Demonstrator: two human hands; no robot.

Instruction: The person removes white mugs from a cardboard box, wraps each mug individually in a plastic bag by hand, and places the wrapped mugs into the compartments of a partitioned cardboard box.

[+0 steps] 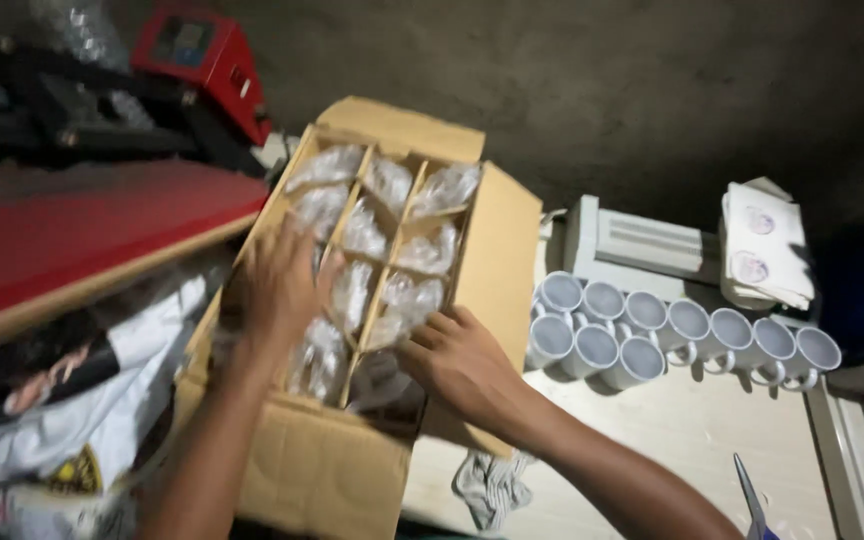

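Far left I've got a red slab (72, 235) with crumpled white cloth (102, 400) under it. Next over is the open cardboard box (332, 470), split by dividers into cells, each stuffed with plastic-wrapped items (352, 230). My left hand (277, 285) is down in the left column, fingers spread over the wrapped pieces, but it's blurry, so I can't tell if that grip has actually closed on anything. My right hand (462, 365) sits at the box's near right corner, fingers curled down into a cell; whether it's pinching a wrap is hidden. To the right, a cluster of white mugs (642, 335) stands on the pale tabletop (692, 430), with a stack of white paper (767, 245) behind them.
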